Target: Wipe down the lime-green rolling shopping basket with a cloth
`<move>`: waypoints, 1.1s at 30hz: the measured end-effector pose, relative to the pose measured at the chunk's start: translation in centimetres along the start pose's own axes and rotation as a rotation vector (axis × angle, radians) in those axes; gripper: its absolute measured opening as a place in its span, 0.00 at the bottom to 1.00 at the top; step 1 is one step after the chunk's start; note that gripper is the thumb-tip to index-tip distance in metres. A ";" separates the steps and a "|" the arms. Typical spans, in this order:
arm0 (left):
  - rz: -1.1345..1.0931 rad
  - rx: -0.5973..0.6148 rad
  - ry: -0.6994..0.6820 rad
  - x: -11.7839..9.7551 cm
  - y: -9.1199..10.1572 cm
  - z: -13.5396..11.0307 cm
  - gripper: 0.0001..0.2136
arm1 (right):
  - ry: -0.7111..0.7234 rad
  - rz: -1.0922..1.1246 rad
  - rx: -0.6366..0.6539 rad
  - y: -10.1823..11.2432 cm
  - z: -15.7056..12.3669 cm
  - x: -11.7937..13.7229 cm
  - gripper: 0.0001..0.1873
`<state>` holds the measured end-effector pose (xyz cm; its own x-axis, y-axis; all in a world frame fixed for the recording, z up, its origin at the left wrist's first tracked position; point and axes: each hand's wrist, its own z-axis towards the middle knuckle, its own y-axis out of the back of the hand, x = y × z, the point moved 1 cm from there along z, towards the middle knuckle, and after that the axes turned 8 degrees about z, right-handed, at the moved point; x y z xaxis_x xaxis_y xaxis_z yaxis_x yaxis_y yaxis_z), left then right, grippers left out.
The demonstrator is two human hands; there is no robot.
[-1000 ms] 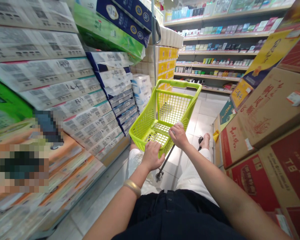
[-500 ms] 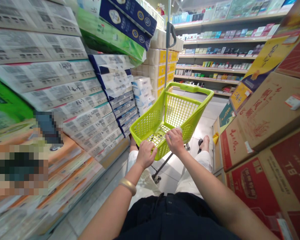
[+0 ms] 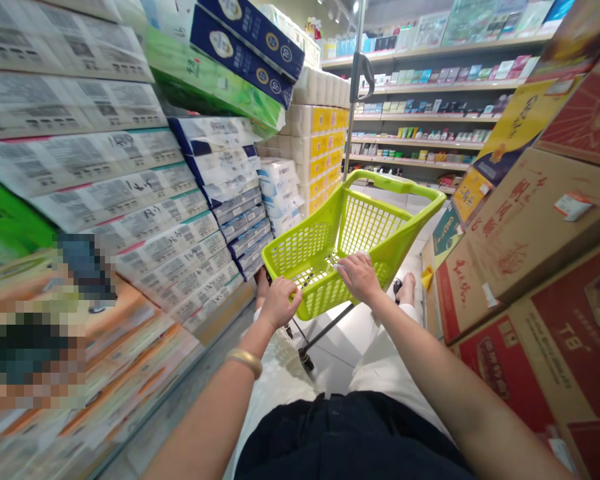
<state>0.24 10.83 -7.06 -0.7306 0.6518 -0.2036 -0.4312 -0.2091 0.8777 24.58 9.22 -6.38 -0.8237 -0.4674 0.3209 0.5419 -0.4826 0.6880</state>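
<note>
A lime-green plastic shopping cart (image 3: 307, 243) with a lattice basket stands before my legs, turned at an angle. Its basket looks bare inside. My left hand (image 3: 281, 301) is closed over the rim at the near left corner, thumb on the near side. Farther right, my right hand (image 3: 361, 277) grips the near rim, its fingers bent over into the basket. Small pale spots show at its fingertips; I cannot make out what they are. Below the basket are the dark metal legs and a wheel (image 3: 306, 361).
Stacked paper packs (image 3: 175, 220) line the left side, with a green pack (image 3: 215, 73) jutting out above. Cartons (image 3: 520, 227) crowd the right. A metal pole (image 3: 355, 87) with a handle rises behind the cart. Stocked shelves (image 3: 430, 87) fill the back.
The cart's far end has swung to the right in view. My right hand has shifted slightly right, its fingers stretched farther over the rim. My left hand keeps its hold.
</note>
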 end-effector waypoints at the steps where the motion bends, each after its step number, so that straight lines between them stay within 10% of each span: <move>1: 0.005 0.008 -0.002 0.1 0.1 0.2 0.14 | -0.009 -0.003 -0.015 0.1 0.0 -0.4 0.12; 8: 0.115 -0.012 0.124 -2.1 -0.2 2.0 0.11 | -0.218 -0.065 -0.190 -2.3 0.0 1.2 0.12; 14: 0.205 0.070 0.124 -5.9 -1.6 4.0 0.20 | -0.172 -0.120 -0.096 -3.3 0.2 3.0 0.11; 22: 0.278 0.128 0.130 -4.3 -1.4 2.9 0.24 | 0.017 -0.186 -0.002 -1.6 0.2 2.1 0.12; 33: 0.287 0.118 0.131 -4.4 -1.5 2.1 0.26 | -0.145 -0.334 -0.253 2.4 -0.6 -2.1 0.10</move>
<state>5.21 9.74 -6.56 -0.8787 0.4773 0.0119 -0.1391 -0.2797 0.9500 27.67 8.60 -5.84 -0.9656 -0.1549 0.2087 0.2510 -0.7642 0.5941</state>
